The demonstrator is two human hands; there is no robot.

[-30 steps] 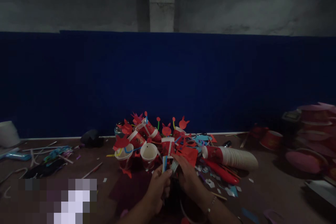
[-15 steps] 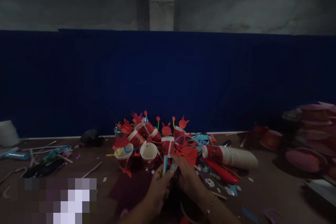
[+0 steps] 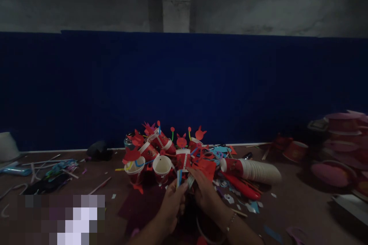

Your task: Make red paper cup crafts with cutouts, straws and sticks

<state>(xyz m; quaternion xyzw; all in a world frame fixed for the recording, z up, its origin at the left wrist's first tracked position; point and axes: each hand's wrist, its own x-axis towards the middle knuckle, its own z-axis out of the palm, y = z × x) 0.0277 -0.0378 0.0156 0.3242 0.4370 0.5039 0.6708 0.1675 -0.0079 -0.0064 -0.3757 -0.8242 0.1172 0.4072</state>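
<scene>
My left hand (image 3: 174,201) is closed around a small bunch of drinking straws (image 3: 179,177) with blue and white showing. My right hand (image 3: 204,188) is closed on a pale, shiny, streaked bundle (image 3: 190,180) right beside them; whether it is plastic wrap or more straws I cannot tell. Just beyond my fingers stands a red paper cup (image 3: 183,157) topped with a red paper cat-like face (image 3: 181,140). To its left are an open red-and-white paper cup (image 3: 162,166) and another decorated cup (image 3: 135,172) with yellow and blue straws.
A stack of nested paper cups (image 3: 255,170) lies on its side at right, behind a red elongated object (image 3: 244,187). Paper scraps (image 3: 229,199) litter the brown table (image 3: 110,214). Straws and wrappers (image 3: 61,168) lie at left. Pink and red items (image 3: 342,149) pile up far right.
My left hand has shifted slightly, and the straws in it stand a little more upright. My right hand stays on the pale bundle. The cups have not moved.
</scene>
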